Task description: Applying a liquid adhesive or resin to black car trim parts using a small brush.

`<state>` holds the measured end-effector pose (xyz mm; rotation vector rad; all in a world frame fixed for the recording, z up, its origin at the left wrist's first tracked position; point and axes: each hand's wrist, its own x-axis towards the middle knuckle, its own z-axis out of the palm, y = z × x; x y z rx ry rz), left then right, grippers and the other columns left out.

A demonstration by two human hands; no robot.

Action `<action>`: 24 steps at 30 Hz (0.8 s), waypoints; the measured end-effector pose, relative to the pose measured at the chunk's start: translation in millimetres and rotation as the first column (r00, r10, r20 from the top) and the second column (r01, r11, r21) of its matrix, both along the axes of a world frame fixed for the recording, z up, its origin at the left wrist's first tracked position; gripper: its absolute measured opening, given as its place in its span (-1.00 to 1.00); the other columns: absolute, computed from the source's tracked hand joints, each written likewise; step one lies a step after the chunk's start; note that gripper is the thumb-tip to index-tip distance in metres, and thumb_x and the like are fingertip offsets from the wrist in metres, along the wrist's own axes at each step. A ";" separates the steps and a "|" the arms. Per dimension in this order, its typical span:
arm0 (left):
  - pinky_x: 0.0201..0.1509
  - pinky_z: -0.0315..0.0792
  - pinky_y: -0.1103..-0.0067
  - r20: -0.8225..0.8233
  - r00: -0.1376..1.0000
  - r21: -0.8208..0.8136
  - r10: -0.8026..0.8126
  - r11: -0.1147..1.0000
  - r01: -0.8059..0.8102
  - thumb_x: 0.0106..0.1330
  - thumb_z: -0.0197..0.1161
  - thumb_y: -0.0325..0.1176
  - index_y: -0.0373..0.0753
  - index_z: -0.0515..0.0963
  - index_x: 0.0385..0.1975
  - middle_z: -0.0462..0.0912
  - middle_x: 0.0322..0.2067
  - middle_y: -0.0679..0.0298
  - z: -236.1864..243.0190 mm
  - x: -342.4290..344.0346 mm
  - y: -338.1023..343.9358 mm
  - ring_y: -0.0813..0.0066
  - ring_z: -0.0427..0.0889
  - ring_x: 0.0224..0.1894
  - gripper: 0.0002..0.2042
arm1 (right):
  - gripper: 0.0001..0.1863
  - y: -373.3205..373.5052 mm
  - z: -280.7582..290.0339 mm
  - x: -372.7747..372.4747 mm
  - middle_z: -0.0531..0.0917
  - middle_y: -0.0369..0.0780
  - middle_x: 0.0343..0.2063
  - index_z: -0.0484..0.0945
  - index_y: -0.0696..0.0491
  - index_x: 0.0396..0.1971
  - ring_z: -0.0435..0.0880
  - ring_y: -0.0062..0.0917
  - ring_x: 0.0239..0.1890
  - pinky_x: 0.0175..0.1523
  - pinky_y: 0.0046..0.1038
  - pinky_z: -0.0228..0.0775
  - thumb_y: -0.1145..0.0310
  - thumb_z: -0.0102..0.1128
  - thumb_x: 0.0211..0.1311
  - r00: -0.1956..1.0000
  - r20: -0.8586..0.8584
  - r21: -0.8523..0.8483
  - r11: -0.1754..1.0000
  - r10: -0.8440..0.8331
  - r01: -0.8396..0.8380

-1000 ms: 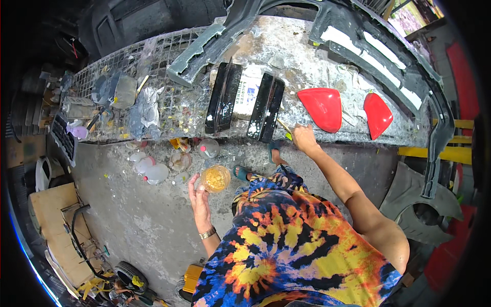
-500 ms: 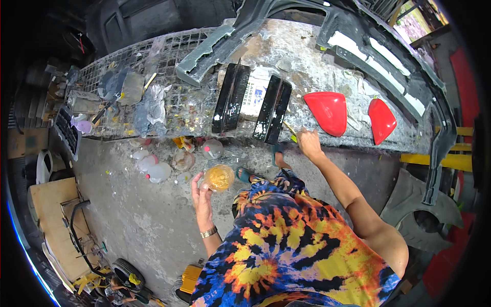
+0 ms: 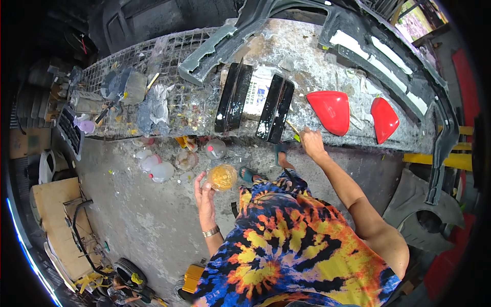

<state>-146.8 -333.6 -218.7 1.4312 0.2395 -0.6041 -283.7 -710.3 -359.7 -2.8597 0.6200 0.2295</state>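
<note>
My left hand (image 3: 205, 200) is closed round the side of a clear round tub (image 3: 222, 177) with amber contents, held out over the floor. At the bench's front edge my right hand (image 3: 313, 143) grips a thin tan stick (image 3: 292, 127); its tip points toward a glossy black moulded part (image 3: 274, 108). Whether the tip touches that part I cannot tell. A second black part (image 3: 233, 97) lies to its left, and a white printed sheet or can (image 3: 258, 91) shows between the two. Right of them rest a larger red glossy shell (image 3: 330, 112) and a smaller red shell (image 3: 384, 121).
A long dark bumper-like frame (image 3: 394, 66) curves across the bench (image 3: 302, 46) and hangs over its right end. Rags and tools, with a grey container (image 3: 135, 88), crowd the left side. Plastic bottles (image 3: 162, 172) stand on the floor by the bench. A tyre (image 3: 129, 271) lies lower left.
The whole view has shifted slightly. Both hands keep their grips, and the parts on the bench stay where they were.
</note>
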 end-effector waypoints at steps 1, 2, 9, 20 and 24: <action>0.11 0.34 0.43 0.000 1.000 0.003 -0.004 1.000 0.004 0.22 0.23 -0.16 -0.24 0.22 0.19 0.47 0.00 0.13 1.0 0.3 0.1 0.40 0.47 0.03 -0.42 | -0.83 0.4 0.8 -0.1 0.57 -0.16 -0.45 0.60 0.04 -0.50 0.65 -0.29 -0.44 -0.16 -0.17 0.34 0.37 0.02 0.13 1.000 0.000 0.003 1.000 -0.004 0.004; 0.11 0.34 0.43 -0.006 1.000 -0.002 -0.003 1.000 0.003 0.22 0.23 -0.15 -0.24 0.22 0.19 0.47 0.00 0.14 2.3 0.5 0.0 0.40 0.47 0.03 -0.41 | -0.84 0.8 1.3 -0.2 0.57 -0.16 -0.43 0.60 0.03 -0.47 0.66 -0.29 -0.42 -0.15 -0.17 0.35 0.37 0.02 0.13 1.000 -0.028 -0.003 1.000 -0.003 0.003; 0.11 0.35 0.47 -0.012 1.000 0.007 -0.008 1.000 0.008 0.26 0.16 -0.24 -0.24 0.21 0.20 0.46 0.01 0.13 -2.4 6.7 -3.1 0.43 0.47 0.02 -0.47 | -0.86 1.9 10.5 -5.5 0.57 -0.15 -0.33 0.59 0.01 -0.38 0.65 -0.27 -0.35 -0.07 -0.08 0.33 0.34 0.05 0.17 0.997 0.005 0.108 0.991 -0.082 0.081; 0.10 0.38 0.54 -0.092 0.996 0.084 0.000 0.996 0.007 0.19 0.19 -0.14 -0.24 0.24 0.18 0.39 0.10 0.27 16.9 20.2 -17.6 0.47 0.47 0.05 -0.42 | -0.79 -54.6 147.2 10.2 0.55 -0.19 -0.51 0.66 0.12 -0.26 0.51 -0.49 -0.48 -0.36 -0.46 0.33 0.40 0.27 0.09 0.714 0.217 0.766 0.570 -0.665 0.297; 0.18 0.36 0.48 -0.101 0.992 0.119 0.073 0.991 -0.061 0.12 0.23 -0.01 -0.21 0.25 0.18 0.39 0.11 0.27 18.5 24.3 -21.5 0.41 0.43 0.13 -0.34 | -0.77 -62.7 183.7 55.1 0.60 -0.23 -0.52 0.63 0.18 -0.23 0.49 -0.67 -0.49 -0.40 -0.58 0.30 0.39 0.24 0.15 0.609 0.055 0.958 0.213 -0.791 0.191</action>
